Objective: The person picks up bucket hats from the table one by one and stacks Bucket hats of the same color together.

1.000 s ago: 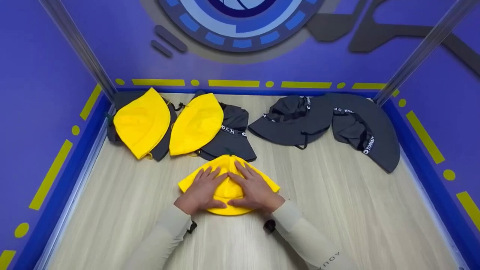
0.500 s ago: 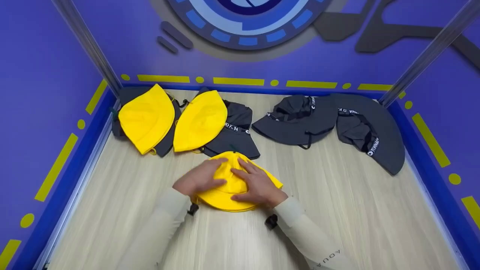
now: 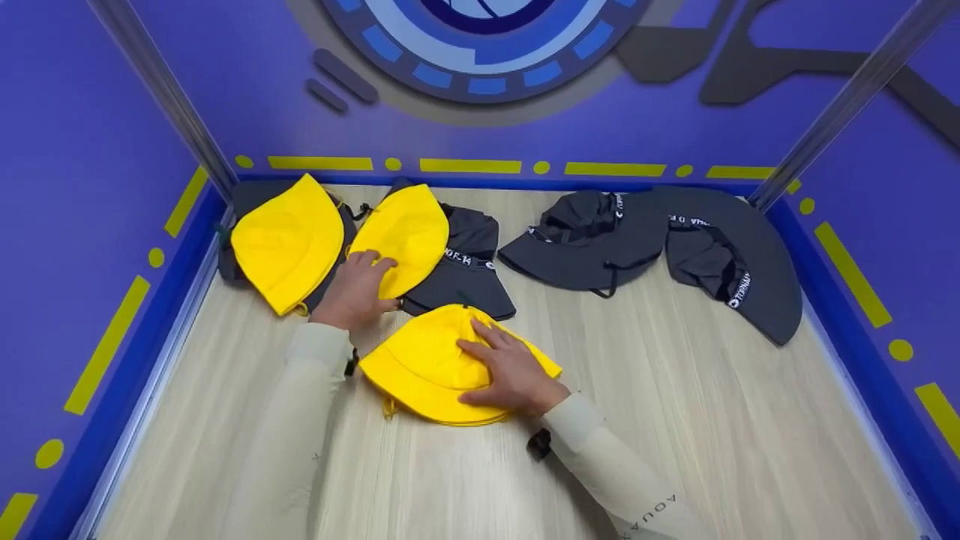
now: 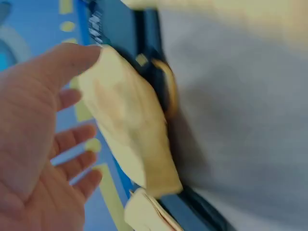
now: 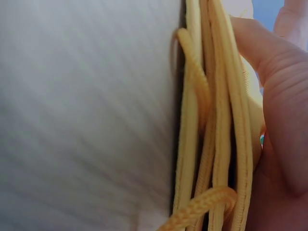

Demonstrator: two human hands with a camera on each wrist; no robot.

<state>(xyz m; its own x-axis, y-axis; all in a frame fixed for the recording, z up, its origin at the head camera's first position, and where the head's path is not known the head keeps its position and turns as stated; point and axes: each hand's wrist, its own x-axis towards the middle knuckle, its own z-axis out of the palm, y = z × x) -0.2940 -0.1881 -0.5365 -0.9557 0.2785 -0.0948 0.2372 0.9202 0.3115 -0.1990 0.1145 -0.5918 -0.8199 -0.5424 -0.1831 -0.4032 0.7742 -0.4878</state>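
The front yellow hat (image 3: 424, 367) is spread on the table at the lower centre of the frame, brim towards the bottom edge, and it's kept under the right hand (image 3: 514, 371). That hand is laid palm-down on its right half, fingers fanned out, nothing clenched.

The left hand (image 3: 354, 291) is held left of centre, over the lower-left edge of the middle yellow hat (image 3: 409, 225). Its fingers are loosely bent and spread, nothing gripped; whether the hat is actually touched can't be told. Both forearms, in pale sleeves (image 3: 285, 420), are angled in from the bottom edge.

As for the setup: light wood-grain table (image 3: 697, 442), closed in by blue-purple walls (image 3: 525, 139) with yellow dashes and dots printed low down. Metal posts (image 3: 176, 112) are fitted at the upper-left and upper-right corners.
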